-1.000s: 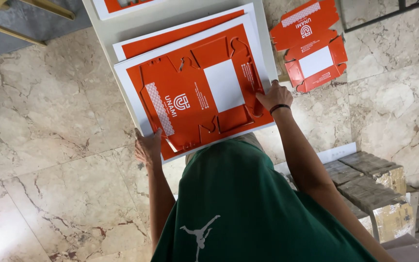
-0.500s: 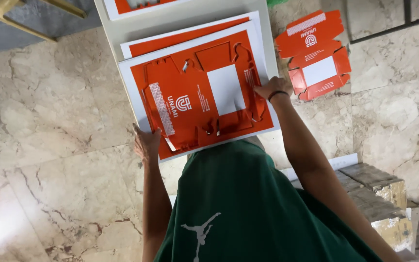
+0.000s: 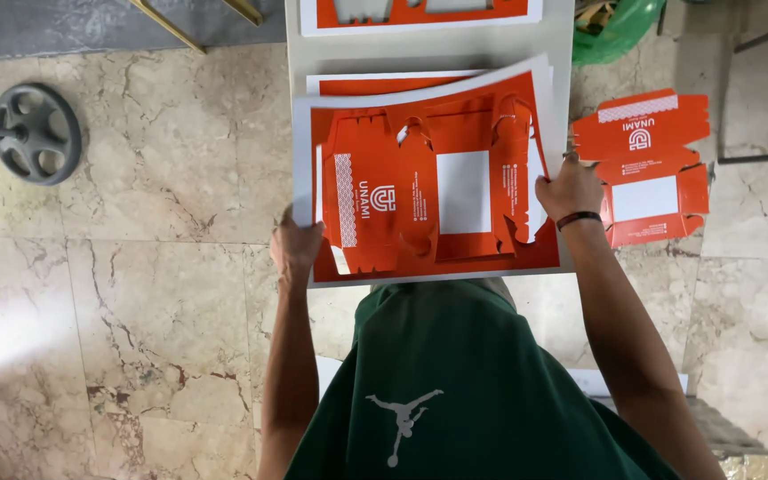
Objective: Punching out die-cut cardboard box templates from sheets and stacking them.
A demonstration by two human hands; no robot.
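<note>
Both hands grip the orange die-cut cardboard sheet between them, left hand closed on its near-left edge, right hand on its right edge, above the tabletop.

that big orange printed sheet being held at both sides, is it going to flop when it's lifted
Probably somewhat: the orange sheet is thin card, and its far edge already curves. The left hand and right hand grip opposite sides, which suggests it needs support. Its die-cut flaps look likely to snag or tear.
</note>
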